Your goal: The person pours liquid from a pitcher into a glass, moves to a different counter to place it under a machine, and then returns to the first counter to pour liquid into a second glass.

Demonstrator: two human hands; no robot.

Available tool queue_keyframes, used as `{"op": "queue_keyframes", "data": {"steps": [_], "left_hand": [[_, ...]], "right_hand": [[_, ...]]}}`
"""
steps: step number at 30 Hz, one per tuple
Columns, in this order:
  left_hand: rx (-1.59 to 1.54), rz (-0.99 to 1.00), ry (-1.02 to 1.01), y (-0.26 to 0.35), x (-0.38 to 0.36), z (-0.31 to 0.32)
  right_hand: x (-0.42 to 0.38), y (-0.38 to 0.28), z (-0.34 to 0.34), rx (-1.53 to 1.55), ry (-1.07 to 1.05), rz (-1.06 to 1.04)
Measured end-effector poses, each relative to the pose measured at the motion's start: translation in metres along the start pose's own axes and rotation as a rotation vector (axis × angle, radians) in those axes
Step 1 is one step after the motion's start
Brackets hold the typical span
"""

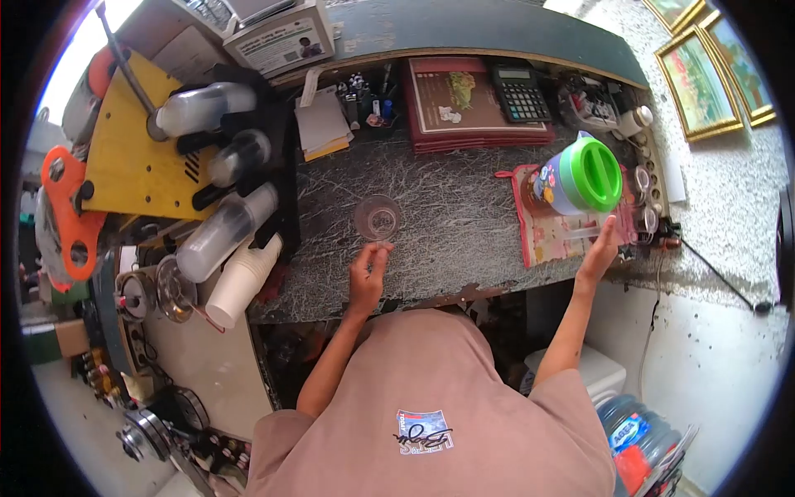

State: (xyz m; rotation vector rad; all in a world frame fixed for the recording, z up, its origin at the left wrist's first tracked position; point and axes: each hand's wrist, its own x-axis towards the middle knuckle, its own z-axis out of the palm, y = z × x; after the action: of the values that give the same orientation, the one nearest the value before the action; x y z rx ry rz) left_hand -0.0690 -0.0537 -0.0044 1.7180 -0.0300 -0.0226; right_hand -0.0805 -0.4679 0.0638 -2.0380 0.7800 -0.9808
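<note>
A clear plastic cup (378, 218) stands on the dark scratched counter (447, 215). Just in front of it is my left hand (369, 276), its fingers drawn together close to the cup's near edge; whether they touch it is unclear. Over at the right, a pitcher with a green lid (592, 176) and dark liquid inside rests on a floral cloth with a red border (538, 242). My right hand (601, 250) is beside the near side of the pitcher, at its clear handle, with the grip partly hidden.
Stacked cups in holders (228, 236) line the left side by a yellow panel (141, 157). Along the back are papers (323, 123), red menus (451, 99), a calculator (520, 89) and a small container (586, 108). Cables hang at the right.
</note>
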Motion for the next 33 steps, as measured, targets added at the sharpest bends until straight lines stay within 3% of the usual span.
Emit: {"op": "queue_keyframes", "data": {"steps": [2,7,12,18,24,33], "left_hand": [[-0.075,-0.051,0.02,-0.008,0.0,0.001],[-0.066,-0.025,-0.068,-0.01,0.001,0.0],[-0.09,0.048,-0.044,-0.017,0.004,0.003],[-0.078,0.084,-0.069,-0.025,0.007,0.002],[-0.084,0.121,-0.107,-0.023,0.01,-0.002],[-0.114,0.064,-0.178,-0.023,0.016,-0.014]], "right_hand": [[0.006,0.01,0.016,0.685,-0.148,0.317],[0.013,0.004,0.032,0.798,-0.05,0.338],[0.018,-0.034,0.031,0.652,-0.136,0.25],[0.019,-0.068,0.021,0.664,-0.45,0.152],[-0.001,-0.127,0.025,0.5,-0.783,0.114],[-0.027,-0.19,0.045,0.132,-1.09,-0.047]]}}
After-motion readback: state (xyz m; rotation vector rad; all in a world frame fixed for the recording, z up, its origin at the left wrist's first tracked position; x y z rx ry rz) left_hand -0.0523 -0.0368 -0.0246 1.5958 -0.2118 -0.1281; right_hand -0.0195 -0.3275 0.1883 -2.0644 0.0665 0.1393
